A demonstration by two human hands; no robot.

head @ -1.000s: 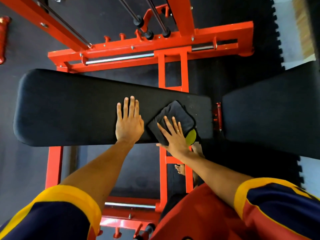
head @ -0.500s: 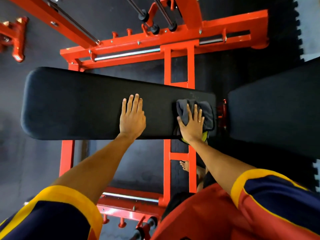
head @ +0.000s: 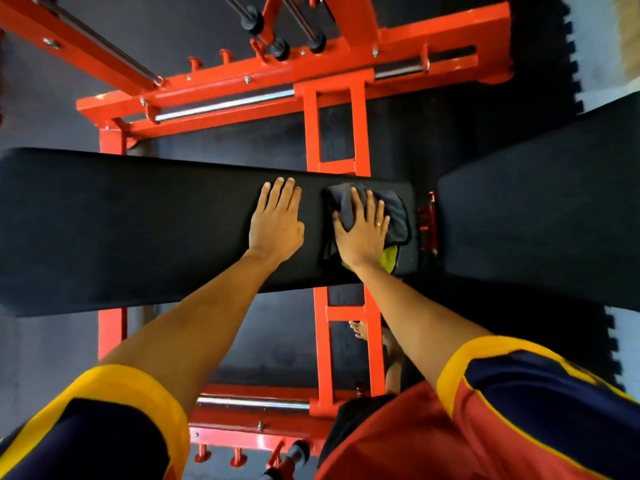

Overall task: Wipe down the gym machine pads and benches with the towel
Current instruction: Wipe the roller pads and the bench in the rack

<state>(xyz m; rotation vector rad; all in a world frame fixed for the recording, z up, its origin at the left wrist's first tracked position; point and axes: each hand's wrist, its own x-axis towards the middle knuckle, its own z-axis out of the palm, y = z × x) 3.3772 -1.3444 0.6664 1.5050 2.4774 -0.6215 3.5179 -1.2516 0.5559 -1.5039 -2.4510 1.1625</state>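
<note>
A long black bench pad runs across the view on an orange frame. Near its right end lies a crumpled dark grey towel with a yellow-green patch showing at its near edge. My right hand presses flat on the towel, fingers spread and pointing away from me. My left hand rests flat on the bare pad just left of the towel, fingers together, holding nothing.
A second black pad sits to the right, past a red hinge bracket. The orange machine frame with chrome bars and cables crosses behind and beneath the bench. Dark rubber floor mats lie underneath; a bare foot shows below the bench.
My right hand slid the towel from the pad's near edge up and right toward the pad's end, the towel bunching up. The left hand stayed planted on the pad.
</note>
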